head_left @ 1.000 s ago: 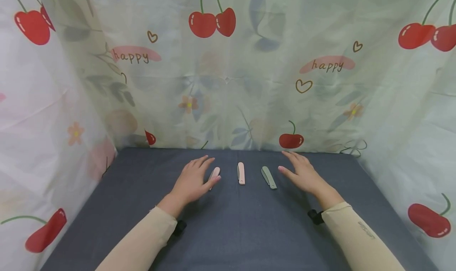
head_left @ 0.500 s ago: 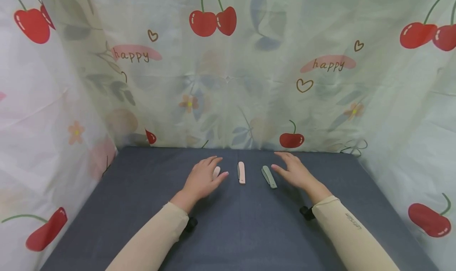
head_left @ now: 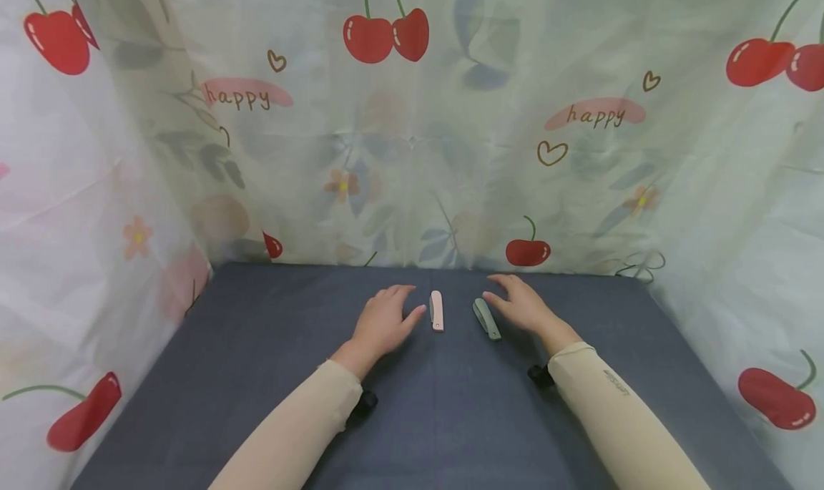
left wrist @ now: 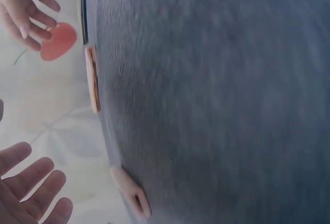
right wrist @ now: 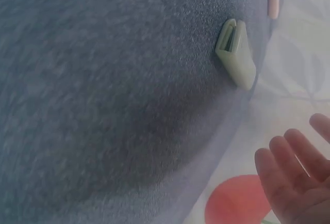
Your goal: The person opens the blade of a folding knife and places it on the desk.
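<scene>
My left hand (head_left: 383, 323) hovers over the table with fingers spread and nothing held. Its thumb tip lies just left of a pink folding knife (head_left: 437, 311). A second pinkish folding knife (left wrist: 130, 190) shows low in the left wrist view; in the head view my left hand hides it. To the right lies a green folding knife (head_left: 486, 319), tilted, its folded slot facing the right wrist camera. My right hand (head_left: 524, 310) hangs just beyond it to the right, fingers extended and empty. All three knives lie folded on the dark cloth.
A dark grey cloth (head_left: 438, 418) covers the table. White curtains (head_left: 412, 154) with cherries and leaves rise behind it and on both sides. Black straps with small cameras sit at both wrists, below beige sleeves (head_left: 290, 429).
Both hands have moved inward, the left one to the right and the right one to the left. The left hand now covers the leftmost knife. The knives have not moved.
</scene>
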Motion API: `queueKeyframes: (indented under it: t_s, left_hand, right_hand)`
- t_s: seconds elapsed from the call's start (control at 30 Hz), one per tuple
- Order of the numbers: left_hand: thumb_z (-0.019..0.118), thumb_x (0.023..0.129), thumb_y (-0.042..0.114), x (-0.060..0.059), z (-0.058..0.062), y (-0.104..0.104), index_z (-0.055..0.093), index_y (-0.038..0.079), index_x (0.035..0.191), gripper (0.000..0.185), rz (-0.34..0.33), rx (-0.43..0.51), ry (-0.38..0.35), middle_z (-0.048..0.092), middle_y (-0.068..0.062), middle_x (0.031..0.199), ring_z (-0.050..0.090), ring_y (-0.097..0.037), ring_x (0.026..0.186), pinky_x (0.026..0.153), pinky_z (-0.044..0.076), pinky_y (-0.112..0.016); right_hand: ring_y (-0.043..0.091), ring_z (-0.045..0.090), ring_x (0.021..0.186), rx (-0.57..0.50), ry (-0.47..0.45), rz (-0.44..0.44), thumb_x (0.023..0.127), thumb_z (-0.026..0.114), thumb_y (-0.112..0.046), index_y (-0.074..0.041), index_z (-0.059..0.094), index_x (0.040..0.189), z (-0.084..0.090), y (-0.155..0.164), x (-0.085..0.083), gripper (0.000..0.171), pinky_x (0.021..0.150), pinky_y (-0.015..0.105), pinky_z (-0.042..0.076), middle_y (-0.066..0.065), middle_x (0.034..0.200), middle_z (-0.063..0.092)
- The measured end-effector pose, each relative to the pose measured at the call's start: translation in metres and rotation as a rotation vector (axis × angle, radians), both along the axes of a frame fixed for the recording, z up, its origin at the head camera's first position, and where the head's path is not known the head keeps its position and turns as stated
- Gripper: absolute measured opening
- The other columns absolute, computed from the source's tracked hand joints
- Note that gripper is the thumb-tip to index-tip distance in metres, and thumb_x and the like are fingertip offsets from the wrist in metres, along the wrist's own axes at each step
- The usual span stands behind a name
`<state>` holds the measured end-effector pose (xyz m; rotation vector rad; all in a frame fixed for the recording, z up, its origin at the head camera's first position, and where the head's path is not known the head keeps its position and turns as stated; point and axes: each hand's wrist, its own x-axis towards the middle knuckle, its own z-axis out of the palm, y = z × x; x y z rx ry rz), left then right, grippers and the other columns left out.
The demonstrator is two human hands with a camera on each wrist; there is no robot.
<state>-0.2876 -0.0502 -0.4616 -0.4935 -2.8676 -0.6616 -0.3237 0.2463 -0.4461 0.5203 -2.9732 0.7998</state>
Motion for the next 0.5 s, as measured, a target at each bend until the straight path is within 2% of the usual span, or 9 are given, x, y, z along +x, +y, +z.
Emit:
queueKeyframes:
  t_s: [0.2, 0.5]
  left_hand:
    - [0.052, 0.103, 0.047, -0.002, -0.005, 0.013, 0.054, 0.013, 0.143, 0.053, 0.001, 0.018, 0.003, 0.055, -0.009, 0.143, 0.051, -0.031, 0.131, 0.107, 0.039, -0.050]
    - [0.054, 0.103, 0.044, -0.003, -0.006, 0.032, 0.057, 0.012, 0.140, 0.049, 0.022, 0.081, -0.025, 0.060, -0.009, 0.137, 0.054, -0.030, 0.128, 0.107, 0.039, -0.048]
  right_hand:
    - [0.040, 0.054, 0.124, -0.024, -0.059, -0.021, 0.103, 0.056, -0.029, 0.002, 0.048, 0.144, -0.003, -0.006, -0.006, 0.051, 0.100, 0.054, 0.043, 0.023, 0.139, 0.053]
    - [0.035, 0.058, 0.110, -0.010, -0.089, -0.029, 0.104, 0.056, -0.026, 0.003, 0.053, 0.139, -0.015, -0.007, -0.016, 0.046, 0.093, 0.052, 0.046, 0.021, 0.126, 0.060]
